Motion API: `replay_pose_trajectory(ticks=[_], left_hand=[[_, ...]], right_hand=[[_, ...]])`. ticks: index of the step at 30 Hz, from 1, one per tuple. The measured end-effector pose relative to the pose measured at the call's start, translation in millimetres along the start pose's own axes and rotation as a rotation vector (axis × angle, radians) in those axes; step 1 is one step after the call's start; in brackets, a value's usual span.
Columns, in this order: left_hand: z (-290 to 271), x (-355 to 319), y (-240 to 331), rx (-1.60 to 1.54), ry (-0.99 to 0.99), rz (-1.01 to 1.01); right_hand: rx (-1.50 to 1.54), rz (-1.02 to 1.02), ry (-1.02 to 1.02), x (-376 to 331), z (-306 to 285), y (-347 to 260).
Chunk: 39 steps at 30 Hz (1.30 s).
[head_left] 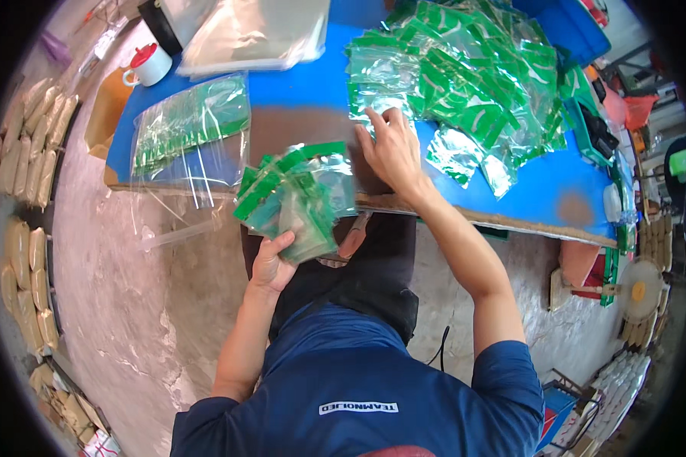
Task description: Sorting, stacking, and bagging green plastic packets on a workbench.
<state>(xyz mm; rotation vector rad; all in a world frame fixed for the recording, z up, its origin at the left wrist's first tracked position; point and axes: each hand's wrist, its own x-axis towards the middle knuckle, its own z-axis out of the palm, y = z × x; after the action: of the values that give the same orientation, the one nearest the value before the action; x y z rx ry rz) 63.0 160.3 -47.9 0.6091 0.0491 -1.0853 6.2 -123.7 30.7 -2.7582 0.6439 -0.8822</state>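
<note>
My left hand (273, 263) is closed round a loose bunch of clear plastic bags with green bands (301, 194), held over the table's near edge. The bags fan out at different angles. My right hand (391, 148) reaches over the brown patch of the table, its fingers bent and apart at the near left side of a large heap of green-and-clear bags (465, 76). Its fingertips touch or hover just over a bag (385, 99) at the heap's edge; I cannot tell which. No bag shows in its grasp.
On the blue table (290, 87), a row of overlapping green-banded bags (194, 126) lies left, partly overhanging the edge. Behind it are a stack of large clear sheets (255, 34) and a white mug with a red lid (149, 65). A blue bin (568, 30) and a green tray (583, 129) stand right.
</note>
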Motion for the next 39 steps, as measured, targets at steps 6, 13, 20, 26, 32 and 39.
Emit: replay_pose_trajectory(ticks=[6,13,20,26,32,39], left_hand=[[-26,-9,7,-0.049,-0.01,0.006],[5,-2,7,0.061,0.033,-0.004],[-16,-7,-12,-0.014,-0.012,-0.061],[-30,-6,-8,-0.114,-0.019,-0.108],[-10,-6,8,-0.14,-0.149,-0.122],[-16,-1,-7,-0.083,0.02,-0.016]], right_hand=[[0.067,-0.28,-0.235,-31,1,6],[0.646,-0.262,-0.457,2,0,-10],[-0.222,-0.083,-0.122,50,34,111],[0.094,-0.24,-0.36,-23,-9,66],[-0.021,-0.355,-0.351,-39,-20,22],[0.544,-0.431,-0.576,-63,-32,1]])
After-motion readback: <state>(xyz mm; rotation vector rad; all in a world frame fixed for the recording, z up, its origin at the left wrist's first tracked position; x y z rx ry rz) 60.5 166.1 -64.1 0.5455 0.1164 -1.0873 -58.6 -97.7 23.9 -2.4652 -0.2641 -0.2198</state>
